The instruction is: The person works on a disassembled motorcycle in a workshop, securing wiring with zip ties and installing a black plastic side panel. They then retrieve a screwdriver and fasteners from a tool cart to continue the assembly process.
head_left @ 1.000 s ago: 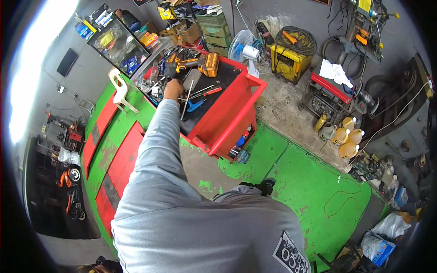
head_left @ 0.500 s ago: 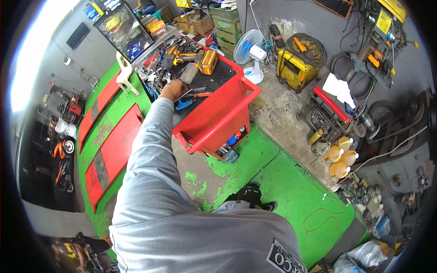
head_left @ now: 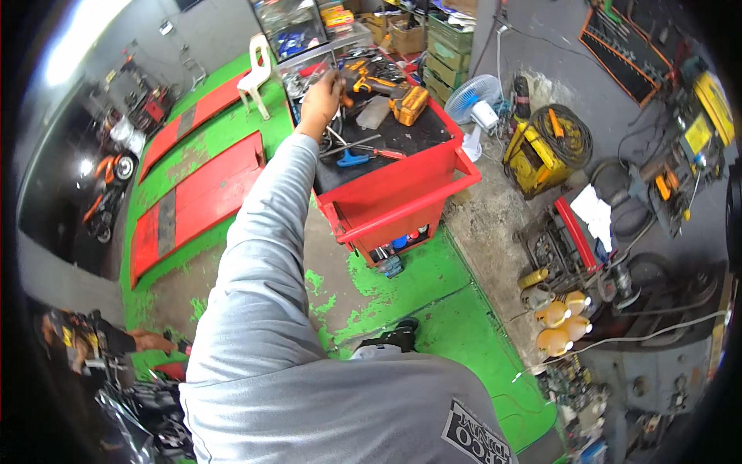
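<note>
My left hand (head_left: 321,97), at the end of a grey sleeve, is raised over the far left part of a red tool cart (head_left: 402,197). Its fingers are closed; a thin metal piece shows above them, but its kind I cannot make out. Right of the hand, a yellow-and-black cordless drill (head_left: 408,104) lies on the cart's black top beside a clear flat piece (head_left: 374,113). Nearer to me are a grey metal bar (head_left: 349,145), a blue-handled tool (head_left: 353,159) and a red-handled screwdriver (head_left: 390,153). My right hand is out of view.
Red ramps (head_left: 202,197) and a white plastic chair (head_left: 257,77) stand left of the cart. Right of it are a fan (head_left: 473,100), a yellow machine with coiled cable (head_left: 541,151) and several jugs (head_left: 555,340). Another person's leg (head_left: 151,340) shows at lower left.
My left hand has lifted from among the tools near the grey bar and moved farther back over the cart. The view has turned, so the cart now appears farther right.
</note>
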Demonstrator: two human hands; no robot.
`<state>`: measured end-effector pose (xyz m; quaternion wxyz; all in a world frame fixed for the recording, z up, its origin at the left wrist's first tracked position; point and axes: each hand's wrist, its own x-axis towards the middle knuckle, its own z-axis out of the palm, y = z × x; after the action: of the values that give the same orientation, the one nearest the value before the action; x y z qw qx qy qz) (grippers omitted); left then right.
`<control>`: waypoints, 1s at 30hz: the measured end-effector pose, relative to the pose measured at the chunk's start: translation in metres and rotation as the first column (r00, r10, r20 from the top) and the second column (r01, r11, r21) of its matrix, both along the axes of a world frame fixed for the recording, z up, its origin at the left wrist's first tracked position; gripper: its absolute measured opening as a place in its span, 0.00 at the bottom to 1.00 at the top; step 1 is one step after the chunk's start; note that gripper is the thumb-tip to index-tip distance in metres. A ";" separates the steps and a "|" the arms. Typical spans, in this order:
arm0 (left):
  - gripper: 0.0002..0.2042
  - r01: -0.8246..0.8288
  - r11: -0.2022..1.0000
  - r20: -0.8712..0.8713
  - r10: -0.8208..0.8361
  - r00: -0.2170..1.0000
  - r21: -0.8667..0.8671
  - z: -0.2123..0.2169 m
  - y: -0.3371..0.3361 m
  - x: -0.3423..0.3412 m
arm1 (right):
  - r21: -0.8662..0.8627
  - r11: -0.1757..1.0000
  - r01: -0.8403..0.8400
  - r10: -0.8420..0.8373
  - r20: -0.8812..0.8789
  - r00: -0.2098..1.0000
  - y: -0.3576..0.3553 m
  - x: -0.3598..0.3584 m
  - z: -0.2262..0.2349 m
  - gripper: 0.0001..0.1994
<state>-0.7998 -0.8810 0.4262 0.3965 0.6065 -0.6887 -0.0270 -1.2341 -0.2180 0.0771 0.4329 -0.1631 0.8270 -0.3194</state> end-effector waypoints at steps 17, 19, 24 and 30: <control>0.12 -0.097 0.856 -0.734 0.489 0.471 0.508 -0.218 0.580 0.015 | -0.229 0.671 -0.705 0.590 -0.411 0.695 -0.079 -0.207 -0.007 0.18; 0.11 -0.051 0.832 -0.708 0.500 0.499 0.552 -0.230 0.638 0.000 | -0.256 0.598 -0.760 0.647 -0.405 0.646 -0.141 -0.189 0.034 0.19; 0.12 -0.308 0.723 -0.420 0.635 0.649 0.618 -0.304 0.804 0.025 | -0.510 0.369 -0.777 0.747 -0.335 0.575 -0.225 -0.036 0.144 0.19; 0.14 -0.447 0.414 -0.256 0.892 0.371 0.793 -0.310 1.000 -0.014 | -0.511 -0.033 -0.859 0.926 -0.340 0.166 -0.175 0.126 0.180 0.17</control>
<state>-0.8136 0.1186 0.1159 0.3629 0.8820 -0.1134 -0.2785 -1.1078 -0.3930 0.2575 0.4966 -0.7673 0.3437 -0.2159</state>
